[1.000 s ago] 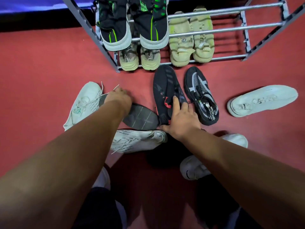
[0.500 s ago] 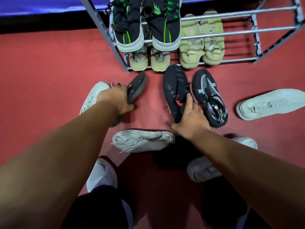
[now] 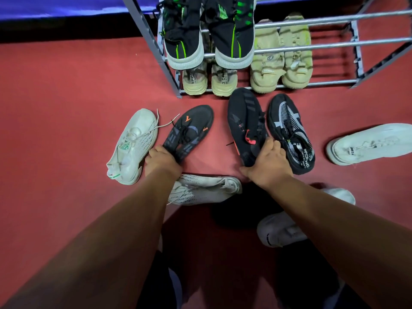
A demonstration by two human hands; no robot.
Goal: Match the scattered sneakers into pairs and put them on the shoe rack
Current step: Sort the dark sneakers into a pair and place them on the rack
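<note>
Sorting position: red floor (image 3: 66, 97), directly before the grey metal tube shoe rack (image 3: 334, 44).
Left hand (image 3: 162, 160) grips the heel end of a black knit sneaker with an orange chevron mark (image 3: 191, 128), sole down, toe aimed at the rack. Right hand (image 3: 267, 166) is curled round the heel of a black sneaker with a red-orange tongue tab (image 3: 243, 117), its toe just beside the rack's bottom rail. Just beside that shoe, on its right, lies a black-and-white mesh sneaker (image 3: 287, 128). A white sneaker with a green logo (image 3: 131, 143) lies left of the left hand. A white knit sneaker with black flecks (image 3: 207, 189) lies on its side beneath the forearms. A plain white sneaker (image 3: 370, 143) sits well apart at right. On the rack: a black-and-green pair (image 3: 185, 41) above, a beige lace-up pair (image 3: 209, 82) and a beige moulded pair (image 3: 281, 70) below.
</note>
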